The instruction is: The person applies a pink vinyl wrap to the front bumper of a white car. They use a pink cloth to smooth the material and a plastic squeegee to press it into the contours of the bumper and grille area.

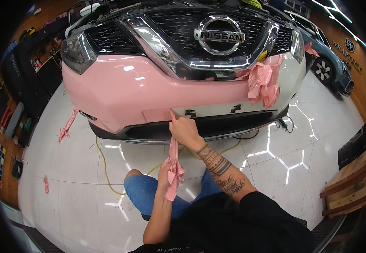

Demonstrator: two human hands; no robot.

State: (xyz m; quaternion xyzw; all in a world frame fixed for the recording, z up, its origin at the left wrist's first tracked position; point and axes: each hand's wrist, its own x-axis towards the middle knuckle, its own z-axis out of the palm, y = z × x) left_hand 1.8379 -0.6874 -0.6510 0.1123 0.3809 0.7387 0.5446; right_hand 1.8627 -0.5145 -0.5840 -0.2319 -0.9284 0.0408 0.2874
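Observation:
Ahead of me is a car's front bumper (119, 84), its left part covered in glossy pink vinyl wrap, its right end white. A loose strip of pink wrap film (173, 149) hangs from the bumper's lower middle. My right hand (186, 131) pinches the strip's upper end close to the bumper, beside the black square clips of the plate recess. Lower down, above my knees, my left hand (165, 173) is closed round the strip's crumpled lower end. A bunched, peeled sheet of pink film (264, 82) dangles from the bumper on the right.
Pink film scraps (67, 126) lie on the glossy tiled floor at left. A yellow hose (103, 164) runs across the floor under the bumper. A wooden stool-like piece (349, 185) stands at right, and a blue-grey car (322, 55) is parked behind.

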